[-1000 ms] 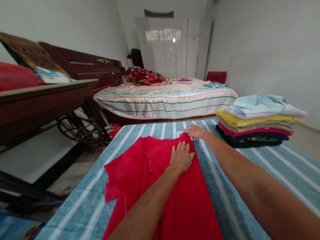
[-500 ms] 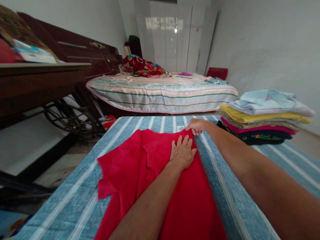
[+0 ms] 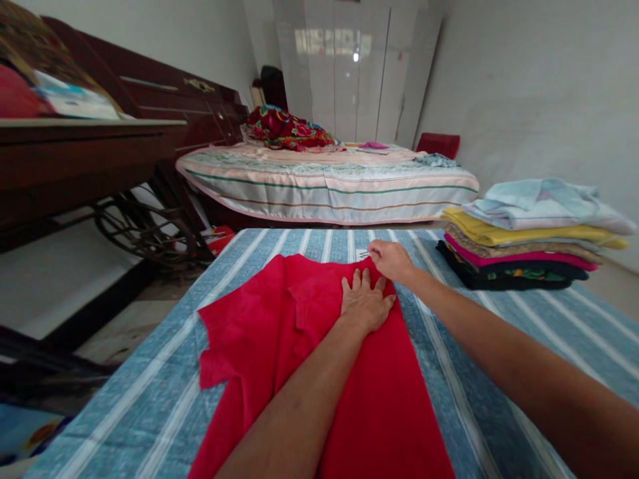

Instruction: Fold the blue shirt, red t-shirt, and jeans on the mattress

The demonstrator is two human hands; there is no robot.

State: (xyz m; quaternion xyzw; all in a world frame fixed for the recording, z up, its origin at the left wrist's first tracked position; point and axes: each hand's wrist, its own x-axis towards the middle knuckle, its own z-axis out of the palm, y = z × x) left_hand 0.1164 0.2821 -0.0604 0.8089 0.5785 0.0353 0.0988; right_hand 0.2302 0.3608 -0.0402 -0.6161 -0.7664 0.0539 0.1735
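Note:
A red short-sleeved shirt (image 3: pixel 384 392) lies partly folded on the blue striped sheet (image 3: pixel 150 372), its collar end away from me and its sleeves turned in to the left. My left hand (image 3: pixel 367 303) rests flat on the upper part of the shirt, fingers spread. At the shirt's far right corner my right hand (image 3: pixel 390 259) is closed, pinching the fabric edge beside a small white label (image 3: pixel 362 254). What exactly lies between the right fingertips is partly hidden.
To the right stands a stack of folded clothes (image 3: pixel 524 249). A sewing machine table (image 3: pixel 90 153) with an iron wheel is at the left. Beyond the sheet's far edge is a bed (image 3: pixel 324 193) with a red floral blanket (image 3: pixel 289 130), and a white wardrobe (image 3: pixel 344 86) behind it.
My right hand has shifted slightly left and its fingers have curled in more at the shirt's corner. My left hand stays flat on the shirt. The view has shifted slightly.

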